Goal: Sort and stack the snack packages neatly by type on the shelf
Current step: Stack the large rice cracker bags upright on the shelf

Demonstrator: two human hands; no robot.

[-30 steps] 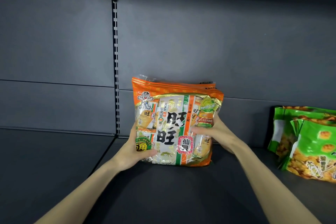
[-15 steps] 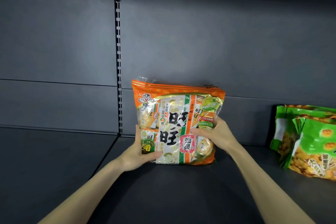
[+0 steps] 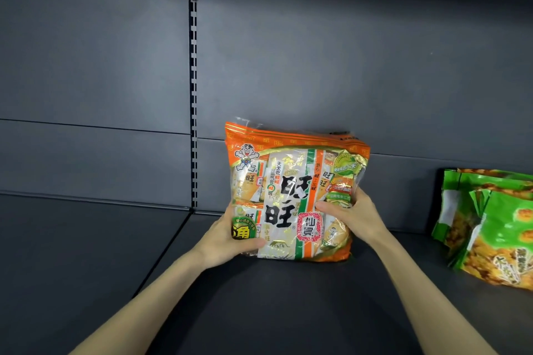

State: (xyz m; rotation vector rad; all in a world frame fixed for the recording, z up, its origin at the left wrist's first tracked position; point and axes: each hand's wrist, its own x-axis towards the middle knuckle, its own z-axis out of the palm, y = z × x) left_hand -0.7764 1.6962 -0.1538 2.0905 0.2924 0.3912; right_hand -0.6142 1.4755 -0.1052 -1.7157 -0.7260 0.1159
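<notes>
An orange rice cracker bag (image 3: 291, 181) stands upright on the dark shelf (image 3: 288, 311), leaning back against the rear panel; edges of more orange bags show behind it. My left hand (image 3: 227, 239) grips its lower left corner, thumb across the front. My right hand (image 3: 352, 216) holds its right side, thumb pressed on the front. Green snack bags (image 3: 496, 228) stand at the right, apart from the orange bags.
A slotted upright rail (image 3: 193, 95) splits the back panel, with a bracket at its top. A seam runs down the shelf board from the rail's foot. Bare shelf lies to the left and in front of the orange bags.
Both hands have shifted slightly on the orange bag, pressing it more upright against the back panel. The view has moved a little to the left.
</notes>
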